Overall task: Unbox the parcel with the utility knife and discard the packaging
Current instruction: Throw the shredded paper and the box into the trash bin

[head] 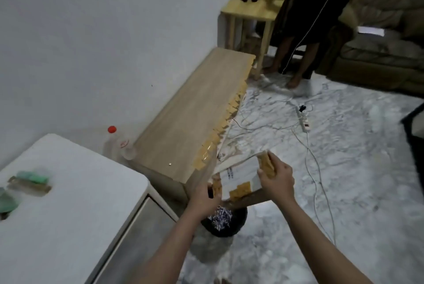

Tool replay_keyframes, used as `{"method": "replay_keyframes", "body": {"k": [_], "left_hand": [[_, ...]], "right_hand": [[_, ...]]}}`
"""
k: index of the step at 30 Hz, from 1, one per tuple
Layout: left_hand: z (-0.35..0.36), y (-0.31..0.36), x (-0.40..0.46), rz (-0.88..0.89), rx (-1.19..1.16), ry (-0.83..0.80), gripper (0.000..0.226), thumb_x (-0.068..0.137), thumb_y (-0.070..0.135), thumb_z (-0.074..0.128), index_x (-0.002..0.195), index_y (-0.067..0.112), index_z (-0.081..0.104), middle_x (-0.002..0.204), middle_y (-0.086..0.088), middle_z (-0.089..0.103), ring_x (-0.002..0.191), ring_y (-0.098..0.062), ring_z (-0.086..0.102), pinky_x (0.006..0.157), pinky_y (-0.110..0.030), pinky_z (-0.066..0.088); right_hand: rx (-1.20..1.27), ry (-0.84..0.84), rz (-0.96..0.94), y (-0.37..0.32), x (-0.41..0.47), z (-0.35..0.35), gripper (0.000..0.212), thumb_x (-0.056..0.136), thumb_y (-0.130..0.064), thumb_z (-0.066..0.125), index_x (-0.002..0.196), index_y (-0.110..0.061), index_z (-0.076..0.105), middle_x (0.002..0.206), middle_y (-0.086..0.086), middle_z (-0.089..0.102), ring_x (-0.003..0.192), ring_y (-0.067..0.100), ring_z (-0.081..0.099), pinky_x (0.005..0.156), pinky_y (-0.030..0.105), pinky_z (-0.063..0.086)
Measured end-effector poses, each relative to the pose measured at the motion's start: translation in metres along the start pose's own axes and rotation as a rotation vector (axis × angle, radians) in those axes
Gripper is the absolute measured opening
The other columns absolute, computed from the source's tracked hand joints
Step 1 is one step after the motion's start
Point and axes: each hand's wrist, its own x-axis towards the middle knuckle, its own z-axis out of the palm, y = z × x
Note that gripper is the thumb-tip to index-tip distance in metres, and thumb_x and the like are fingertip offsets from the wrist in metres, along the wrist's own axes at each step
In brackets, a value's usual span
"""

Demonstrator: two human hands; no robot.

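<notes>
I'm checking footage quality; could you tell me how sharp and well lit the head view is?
Head view: dim and soft throughout; wide-angle bending curves the bench; both hands, left hand and right hand, on the cardboard packaging look slightly smeared.

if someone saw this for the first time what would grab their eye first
Most likely the two hands in the lower middle: the left hand and right hand hold flattened parcel packaging, patched with yellow-brown tape, over a black bin holding shredded paper. Next would be the long wooden bench running along the white wall, with a red-capped bottle at its near end.
</notes>
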Motion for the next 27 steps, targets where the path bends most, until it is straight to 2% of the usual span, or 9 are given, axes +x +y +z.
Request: {"method": "replay_keyframes", "body": {"k": [3, 6, 9, 12, 16, 19, 22, 25, 27], "left_hand": [[0.01, -0.014, 0.002, -0.032, 0.09, 0.0, 0.029, 0.093, 0.037, 0.052, 0.116, 0.019, 0.048, 0.107, 0.004, 0.048, 0.091, -0.011, 0.047, 0.079, -0.028, 0.041], [0.011, -0.032, -0.001, -0.057, 0.148, 0.021, 0.047, 0.092, 0.034, 0.054, 0.132, 0.014, 0.041, 0.133, -0.005, 0.045, 0.115, -0.016, 0.047, 0.086, -0.023, 0.038], [0.007, -0.042, -0.009, -0.04, 0.114, 0.085, 0.045, 0.092, 0.029, 0.054, 0.133, 0.015, 0.041, 0.137, -0.004, 0.042, 0.123, -0.015, 0.042, 0.094, -0.019, 0.035], [-0.002, -0.044, -0.019, 0.022, 0.039, 0.231, 0.038, 0.094, 0.029, 0.053, 0.129, 0.018, 0.046, 0.137, 0.002, 0.042, 0.129, -0.011, 0.037, 0.089, -0.012, 0.03], [-0.03, -0.037, -0.042, 0.116, -0.043, 0.491, 0.027, 0.092, 0.02, 0.055, 0.119, 0.02, 0.054, 0.128, 0.008, 0.048, 0.122, -0.005, 0.042, 0.084, 0.001, 0.028], [-0.066, -0.039, -0.064, 0.167, -0.069, 0.727, 0.025, 0.089, 0.01, 0.058, 0.109, 0.025, 0.056, 0.116, 0.009, 0.057, 0.11, -0.006, 0.052, 0.088, -0.004, 0.032], [-0.107, -0.059, -0.089, 0.136, -0.163, 0.949, 0.026, 0.088, 0.009, 0.06, 0.108, 0.025, 0.059, 0.111, 0.013, 0.059, 0.106, -0.002, 0.054, 0.09, -0.011, 0.037], [-0.147, -0.1, -0.116, 0.046, -0.235, 1.102, 0.025, 0.089, 0.012, 0.058, 0.112, 0.022, 0.06, 0.112, 0.013, 0.059, 0.109, -0.003, 0.054, 0.092, -0.022, 0.04], [-0.17, -0.129, -0.138, -0.025, -0.243, 1.191, 0.026, 0.09, 0.013, 0.057, 0.114, 0.021, 0.06, 0.113, 0.01, 0.058, 0.109, -0.006, 0.054, 0.093, -0.029, 0.042]], "right_hand": [[-0.167, 0.028, 0.074, 0.02, 0.005, 0.037, 0.059, 0.084, -0.045, 0.059, 0.137, -0.047, 0.033, 0.145, 0.01, 0.03, 0.125, 0.04, 0.039, 0.098, 0.058, 0.041], [-0.317, -0.132, 0.148, 0.036, 0.016, 0.075, 0.072, 0.087, -0.051, 0.051, 0.147, -0.041, 0.012, 0.157, 0.016, 0.008, 0.142, 0.041, 0.008, 0.108, 0.066, 0.01], [-0.321, -0.268, 0.173, 0.037, 0.021, 0.099, 0.076, 0.09, -0.052, 0.047, 0.15, -0.03, 0.005, 0.158, 0.018, -0.001, 0.145, 0.037, -0.002, 0.112, 0.064, 0.002], [-0.212, -0.322, 0.052, 0.015, 0.019, 0.113, 0.069, 0.092, -0.045, 0.047, 0.149, -0.023, 0.015, 0.158, 0.014, 0.008, 0.146, 0.03, 0.007, 0.114, 0.056, 0.008], [0.041, -0.362, -0.224, -0.05, -0.002, 0.122, 0.05, 0.095, -0.032, 0.049, 0.141, -0.017, 0.036, 0.147, 0.004, 0.037, 0.136, 0.018, 0.033, 0.11, 0.036, 0.032], [0.153, -0.356, -0.472, -0.111, -0.028, 0.136, 0.036, 0.092, -0.019, 0.051, 0.127, -0.012, 0.052, 0.123, 0.001, 0.055, 0.114, 0.011, 0.048, 0.099, 0.028, 0.042], [0.249, -0.37, -0.668, -0.167, -0.058, 0.159, 0.036, 0.086, -0.027, 0.045, 0.113, -0.008, 0.06, 0.105, -0.001, 0.061, 0.098, 0.006, 0.05, 0.086, 0.011, 0.038], [0.308, -0.459, -0.775, -0.208, -0.092, 0.19, 0.034, 0.087, -0.029, 0.045, 0.108, -0.009, 0.062, 0.102, 0.0, 0.064, 0.093, 0.008, 0.054, 0.081, 0.014, 0.041], [0.337, -0.528, -0.844, -0.224, -0.117, 0.213, 0.03, 0.088, -0.024, 0.049, 0.11, -0.011, 0.063, 0.104, -0.005, 0.061, 0.096, 0.004, 0.054, 0.083, 0.008, 0.04]]}}
